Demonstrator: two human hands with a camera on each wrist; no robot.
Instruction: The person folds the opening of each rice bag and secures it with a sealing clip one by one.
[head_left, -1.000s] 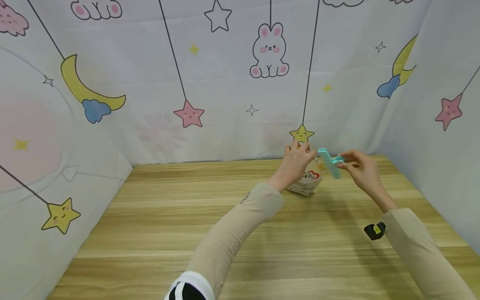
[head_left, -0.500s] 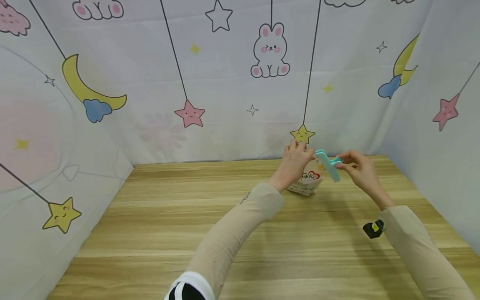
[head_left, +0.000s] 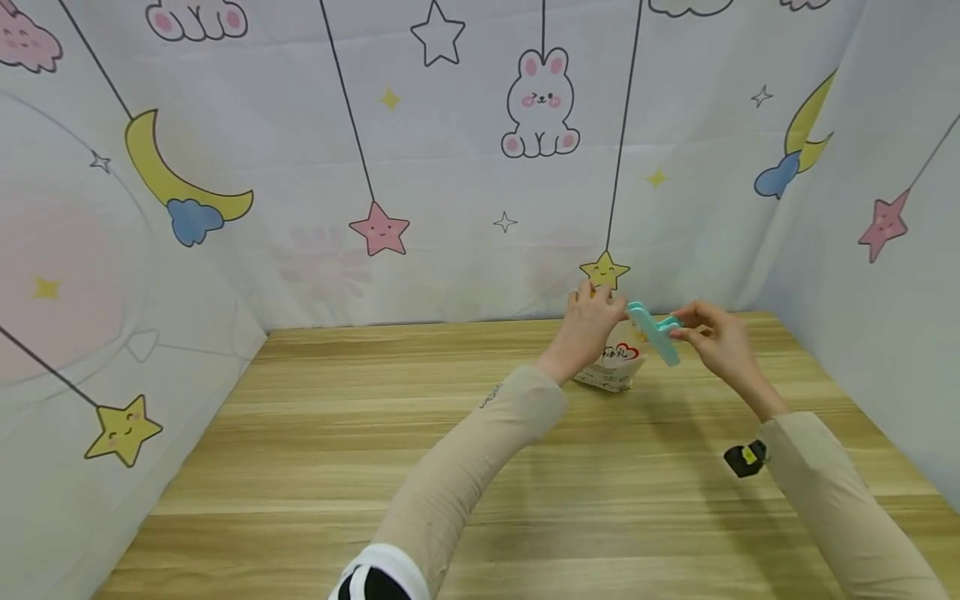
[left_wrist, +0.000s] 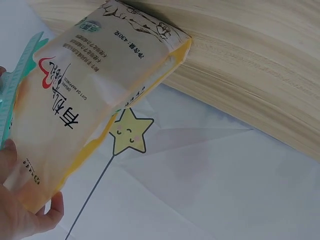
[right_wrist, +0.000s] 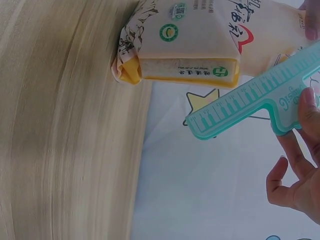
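Note:
A cream food bag point(head_left: 621, 360) with a red heart and dark lettering stands at the back of the wooden table. My left hand point(head_left: 588, 329) grips its upper end; in the left wrist view, thumb and fingers hold the edge of the packet point(left_wrist: 85, 85). My right hand point(head_left: 722, 346) pinches the handles of a teal bag clip point(head_left: 654, 333) beside the bag's top. In the right wrist view, the long ruler-like bar of the clip point(right_wrist: 240, 102) slants close to the bag's upper part. Whether the clip touches the bag cannot be told.
Behind the table point(head_left: 360, 433) hangs a white cloth backdrop point(head_left: 450, 167) printed with stars, moons and a rabbit. Similar cloth flanks both sides. A small black item with a yellow mark point(head_left: 746, 458) shows beside the right sleeve.
The right hand has brought the clip slightly left, nearer the bag's top, and its bar is tilted a little more. The left hand and bag have barely shifted.

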